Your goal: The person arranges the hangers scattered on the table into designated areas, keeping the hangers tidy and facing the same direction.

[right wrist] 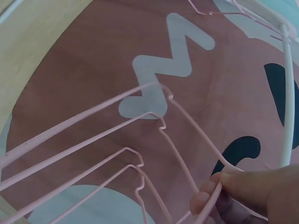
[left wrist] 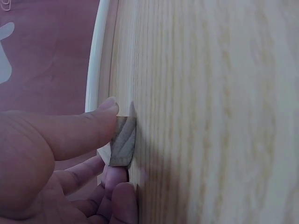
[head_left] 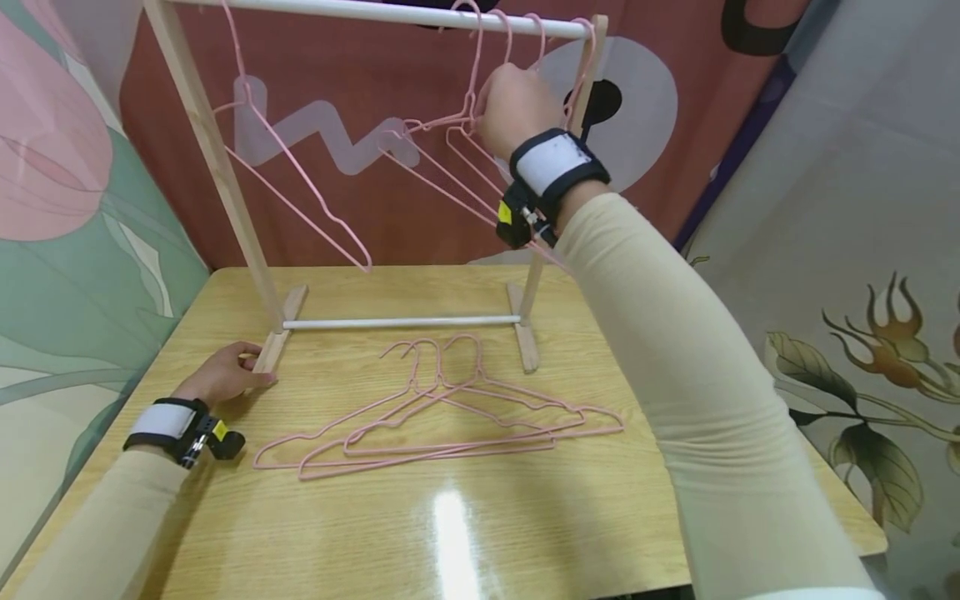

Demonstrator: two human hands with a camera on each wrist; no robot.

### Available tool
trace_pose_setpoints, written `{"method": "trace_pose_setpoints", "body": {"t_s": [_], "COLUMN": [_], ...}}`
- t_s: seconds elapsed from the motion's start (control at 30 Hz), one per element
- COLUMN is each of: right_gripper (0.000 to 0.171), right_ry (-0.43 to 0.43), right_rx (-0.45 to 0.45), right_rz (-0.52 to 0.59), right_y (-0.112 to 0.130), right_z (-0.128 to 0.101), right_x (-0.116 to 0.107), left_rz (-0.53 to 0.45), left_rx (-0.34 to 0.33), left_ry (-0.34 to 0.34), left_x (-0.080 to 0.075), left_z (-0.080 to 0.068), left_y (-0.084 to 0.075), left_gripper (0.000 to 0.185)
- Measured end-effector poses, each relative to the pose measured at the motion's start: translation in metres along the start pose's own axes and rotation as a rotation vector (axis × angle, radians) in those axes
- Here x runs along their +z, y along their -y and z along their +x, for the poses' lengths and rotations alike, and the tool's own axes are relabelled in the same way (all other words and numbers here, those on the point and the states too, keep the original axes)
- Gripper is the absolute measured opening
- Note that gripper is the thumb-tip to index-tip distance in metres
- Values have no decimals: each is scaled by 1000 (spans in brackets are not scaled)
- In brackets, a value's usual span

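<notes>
A small wooden clothes rack (head_left: 217, 167) with a white top rail (head_left: 360, 12) stands on the table. My right hand (head_left: 491, 112) is raised near the rail's right end and pinches the neck of a pink wire hanger (head_left: 442, 125); in the right wrist view the fingertips (right wrist: 224, 179) close on its wire (right wrist: 187, 121). Several more pink hangers (head_left: 457, 162) hang beside it, and one (head_left: 300, 192) hangs alone at the left. My left hand (head_left: 243, 371) grips the rack's left foot (head_left: 279, 337); the thumb (left wrist: 79, 126) lies across the foot's end (left wrist: 122, 142).
Three pink hangers (head_left: 442, 412) lie overlapping on the wooden table (head_left: 487, 517) in front of the rack's white lower rail (head_left: 397, 322). A reddish patterned cloth (head_left: 360, 200) hangs behind the rack. The table's edges run close at left and right.
</notes>
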State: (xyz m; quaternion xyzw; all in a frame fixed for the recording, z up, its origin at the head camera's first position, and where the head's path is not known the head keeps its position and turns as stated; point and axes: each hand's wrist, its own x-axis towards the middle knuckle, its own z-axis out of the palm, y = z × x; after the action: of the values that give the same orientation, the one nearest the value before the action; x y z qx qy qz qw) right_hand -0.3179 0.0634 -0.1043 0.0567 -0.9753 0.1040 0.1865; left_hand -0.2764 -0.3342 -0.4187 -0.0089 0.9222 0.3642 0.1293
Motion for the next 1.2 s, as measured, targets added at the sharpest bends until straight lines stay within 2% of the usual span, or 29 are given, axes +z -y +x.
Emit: {"method": "trace_pose_setpoints", "body": {"t_s": [0.27, 0.53, 0.93, 1.2], "right_gripper": [25, 23, 32, 19], "right_ry": [-1, 9, 41, 20], "right_rx": [-14, 10, 20, 5], "right_rz": [-33, -5, -31, -36], "right_y": [-1, 4, 3, 0], "right_z": [0, 0, -2, -3], "right_x": [6, 8, 2, -3], "left_rz": [-14, 7, 11, 13], "left_rx": [-41, 0, -17, -19], "left_ry": [18, -2, 3, 15], "left_x": [0, -1, -1, -1], "left_z": [2, 2, 2, 3], "left_y": [-1, 1, -2, -4], "left_gripper": [71, 70, 68, 69]}}
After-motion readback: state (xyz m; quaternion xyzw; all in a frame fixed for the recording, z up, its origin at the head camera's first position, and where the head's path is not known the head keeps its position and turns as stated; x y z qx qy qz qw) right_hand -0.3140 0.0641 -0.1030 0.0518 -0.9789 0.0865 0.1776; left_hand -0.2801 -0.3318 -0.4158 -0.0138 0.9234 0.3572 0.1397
